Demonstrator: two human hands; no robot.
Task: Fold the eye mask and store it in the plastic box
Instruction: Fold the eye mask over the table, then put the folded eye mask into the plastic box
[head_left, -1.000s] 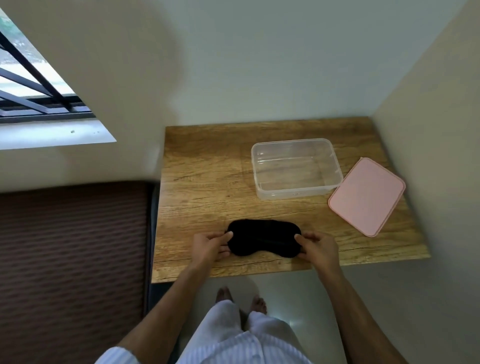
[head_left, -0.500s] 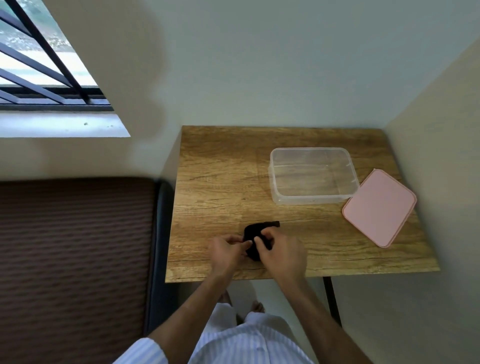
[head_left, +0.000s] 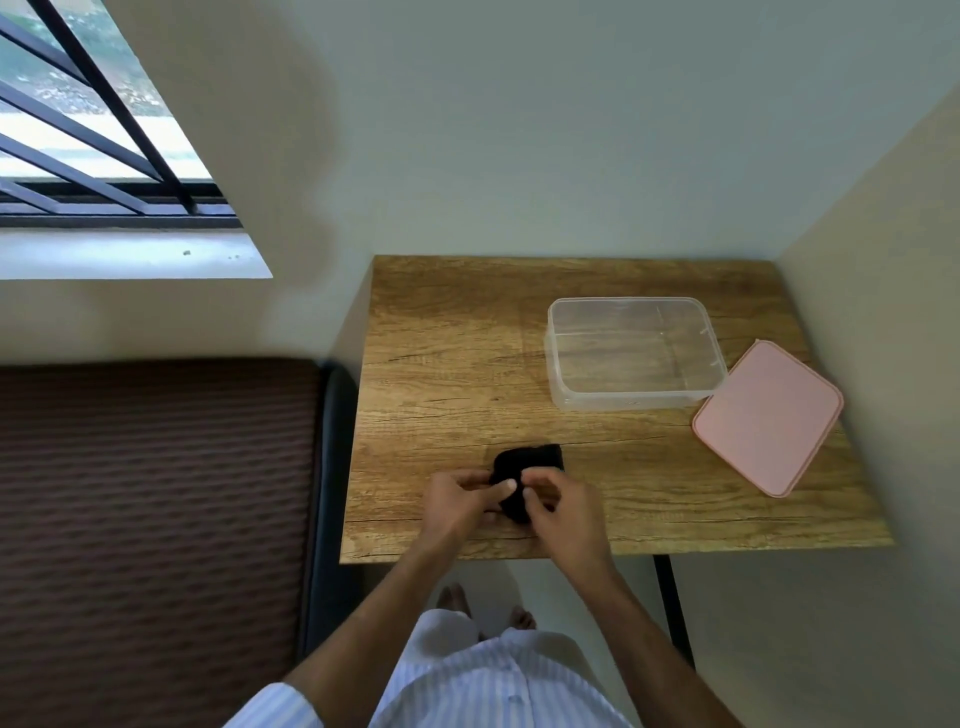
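Observation:
The black eye mask (head_left: 530, 462) lies folded in half near the front edge of the wooden table (head_left: 447, 374). My left hand (head_left: 457, 501) pinches its left side with thumb and fingers. My right hand (head_left: 563, 506) grips its near right part, and both hands cover the mask's near half. The clear plastic box (head_left: 634, 353) stands open and empty at the back right, apart from the mask. Its pink lid (head_left: 769, 415) lies flat on the table beside the box, to the right.
Walls close the table at the back and on the right. A brown ribbed mattress (head_left: 156, 519) borders the table's left side. A barred window (head_left: 78, 130) is at the upper left. My bare feet (head_left: 483, 608) stand below the table's front edge.
The mask lay spread flat with a hand at each end; my right hand has brought its right end over to the left, folding it in half. Since then both hands hold the folded mask.

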